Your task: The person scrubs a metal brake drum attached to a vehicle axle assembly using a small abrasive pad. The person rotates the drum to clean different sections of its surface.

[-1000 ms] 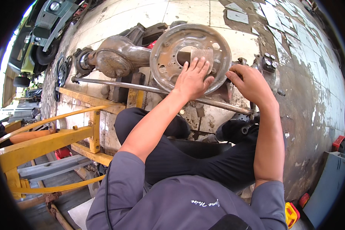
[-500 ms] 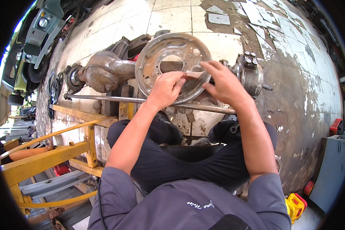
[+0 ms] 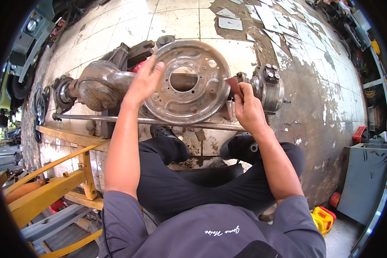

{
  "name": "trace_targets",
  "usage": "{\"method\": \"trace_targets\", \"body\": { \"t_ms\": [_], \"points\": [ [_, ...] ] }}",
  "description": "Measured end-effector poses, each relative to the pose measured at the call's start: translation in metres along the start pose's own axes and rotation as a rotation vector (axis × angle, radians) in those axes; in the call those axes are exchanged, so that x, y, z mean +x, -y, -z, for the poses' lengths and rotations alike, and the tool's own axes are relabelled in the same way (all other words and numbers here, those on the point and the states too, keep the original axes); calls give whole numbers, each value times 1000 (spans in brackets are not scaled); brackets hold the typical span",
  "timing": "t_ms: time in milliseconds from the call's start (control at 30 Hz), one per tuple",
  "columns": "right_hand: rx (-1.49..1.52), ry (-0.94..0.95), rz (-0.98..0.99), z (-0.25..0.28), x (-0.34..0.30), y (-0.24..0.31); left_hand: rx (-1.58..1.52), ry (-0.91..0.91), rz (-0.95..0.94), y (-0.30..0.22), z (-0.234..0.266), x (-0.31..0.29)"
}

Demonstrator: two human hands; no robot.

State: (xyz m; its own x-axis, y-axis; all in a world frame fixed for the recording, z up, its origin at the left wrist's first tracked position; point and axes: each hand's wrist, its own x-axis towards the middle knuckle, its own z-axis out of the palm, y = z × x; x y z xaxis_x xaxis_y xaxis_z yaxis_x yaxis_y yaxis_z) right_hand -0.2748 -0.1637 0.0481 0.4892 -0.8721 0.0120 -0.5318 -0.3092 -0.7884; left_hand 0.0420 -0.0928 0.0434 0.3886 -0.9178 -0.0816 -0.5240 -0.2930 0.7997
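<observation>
A round, worn metal brake backing plate (image 3: 189, 111) with a large centre hole and several small holes stands tilted before me, in front of an axle housing (image 3: 99, 86). My left hand (image 3: 145, 82) is at its left rim, fingers stretched out and thumb apart, holding nothing; whether the palm touches the rim I cannot tell. Just off the right rim, my right hand (image 3: 249, 107) pinches a folded piece of reddish-brown sandpaper (image 3: 232, 84) between thumb and fingers. Behind the plate, part of the axle is hidden, though some shows through the centre hole.
A long steel rod (image 3: 210, 125) runs across below the plate. A metal cylinder with bolts (image 3: 268, 92) sits at right. At left stands a yellow steel frame (image 3: 51, 193). A grey cabinet (image 3: 362, 180) and a yellow-and-red container (image 3: 324, 219) are at right. Broken tiles (image 3: 228, 23) lie farther off.
My left hand has moved from the plate's middle to its left rim and opened. The sandpaper, between both hands before, is now in my right hand alone. The plate's face has turned.
</observation>
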Motion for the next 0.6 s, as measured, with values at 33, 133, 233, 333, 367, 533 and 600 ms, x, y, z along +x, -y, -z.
{"method": "trace_targets", "body": {
  "t_ms": [33, 133, 233, 333, 367, 533, 600],
  "points": [
    [-58, -44, 129, -5, 3, -4, 88, -80, 49, 13, 5, 10],
    [-266, -14, 402, -42, 14, -41, 151, -140, 169, 62, -7, 23],
    [-411, 17, 308, -70, 7, -42, 181, -86, 258, 65, -12, 25],
    [-436, -6, 200, -88, 12, -42, 380, -166, 254, 66, -21, 22],
    [-479, -26, 186, -92, 19, -43, 435, -170, 281, 67, -21, 22],
    [-513, -100, 172, -86, 104, -27, 613, -85, 338, 51, -11, 21],
    [-530, -117, 187, -85, 128, -28, 615, -67, 337, 47, -5, 20]
  ]
}}
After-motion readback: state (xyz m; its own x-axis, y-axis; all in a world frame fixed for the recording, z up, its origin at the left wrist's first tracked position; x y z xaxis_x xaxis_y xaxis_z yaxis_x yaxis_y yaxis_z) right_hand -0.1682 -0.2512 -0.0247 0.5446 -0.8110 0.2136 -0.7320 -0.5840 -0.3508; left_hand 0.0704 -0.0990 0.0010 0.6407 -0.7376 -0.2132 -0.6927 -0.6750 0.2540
